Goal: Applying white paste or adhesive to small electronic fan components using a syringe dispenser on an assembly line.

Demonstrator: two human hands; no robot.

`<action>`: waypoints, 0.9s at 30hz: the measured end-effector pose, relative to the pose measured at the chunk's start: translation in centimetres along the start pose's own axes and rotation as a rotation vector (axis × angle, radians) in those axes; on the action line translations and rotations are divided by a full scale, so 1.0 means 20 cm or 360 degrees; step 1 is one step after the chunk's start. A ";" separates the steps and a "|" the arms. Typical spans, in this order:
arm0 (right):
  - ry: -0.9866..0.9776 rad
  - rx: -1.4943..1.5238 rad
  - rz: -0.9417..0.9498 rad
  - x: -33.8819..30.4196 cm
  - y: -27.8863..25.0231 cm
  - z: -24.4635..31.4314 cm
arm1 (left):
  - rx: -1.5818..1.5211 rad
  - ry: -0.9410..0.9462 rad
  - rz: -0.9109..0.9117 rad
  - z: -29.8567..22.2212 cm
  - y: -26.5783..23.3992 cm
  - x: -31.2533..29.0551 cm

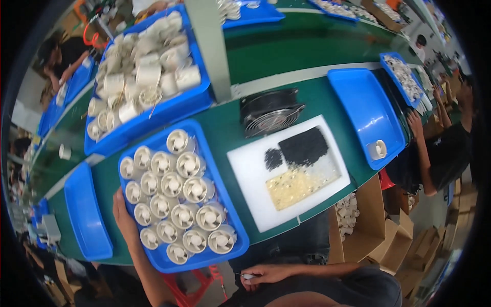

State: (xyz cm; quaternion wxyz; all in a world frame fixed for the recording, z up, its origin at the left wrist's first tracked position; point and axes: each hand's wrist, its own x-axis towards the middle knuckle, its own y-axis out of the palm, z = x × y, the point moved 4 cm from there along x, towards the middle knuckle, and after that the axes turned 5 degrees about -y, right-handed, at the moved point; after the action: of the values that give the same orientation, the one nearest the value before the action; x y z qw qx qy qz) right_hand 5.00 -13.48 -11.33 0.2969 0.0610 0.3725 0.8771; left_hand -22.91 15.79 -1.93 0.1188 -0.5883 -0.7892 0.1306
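Note:
My left hand (124, 217) lies along the left rim of a blue tray (236, 251) and grips it; some of its fingers are hidden. Standing in this tray are several white plastic cups (196, 189) with finned, fan-like centres. Low in the view, over my lap, my right hand (266, 275) is closed on a small tool (248, 276) with a pale handle and a thin tip. To the right of the tray sits a white foam box (246, 197) with black bits (306, 147) and cream-coloured bits (294, 190) in its recess.
A deep blue bin (202, 97) heaped with white cups stands behind the tray. Beyond the foam box is a black fan (271, 112). Blue trays (88, 215) flank the work area, the right one (360, 102) holding one cup. A co-worker (434, 148) sits right, above cardboard boxes (368, 217).

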 end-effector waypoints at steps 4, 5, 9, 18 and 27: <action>0.0048 -0.0335 -0.0147 -0.06 -0.05 0.21 | -0.0077 -0.0121 0.0044 -0.02 0.02 -0.03; 0.0007 -0.0573 -0.0171 -0.09 -0.07 0.28 | -0.0067 -0.0125 0.0033 -0.02 0.02 -0.02; -0.0059 -0.1148 -0.0145 -0.26 -0.15 0.58 | 0.0411 0.0326 0.0036 0.00 -0.06 0.01; -0.0161 -0.0992 -0.0169 -0.38 -0.13 0.93 | 0.0055 0.0091 0.0213 -0.07 0.07 0.08; -0.0446 -0.0737 -0.0237 -0.38 -0.09 0.70 | 0.0043 0.0295 0.0146 0.03 0.07 0.18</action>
State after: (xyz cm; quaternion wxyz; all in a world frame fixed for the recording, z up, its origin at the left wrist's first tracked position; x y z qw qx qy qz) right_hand 16.66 -8.03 -1.72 0.4153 0.0847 0.1209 0.8976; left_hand -22.87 19.68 -2.87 0.1931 -0.6316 -0.7453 0.0915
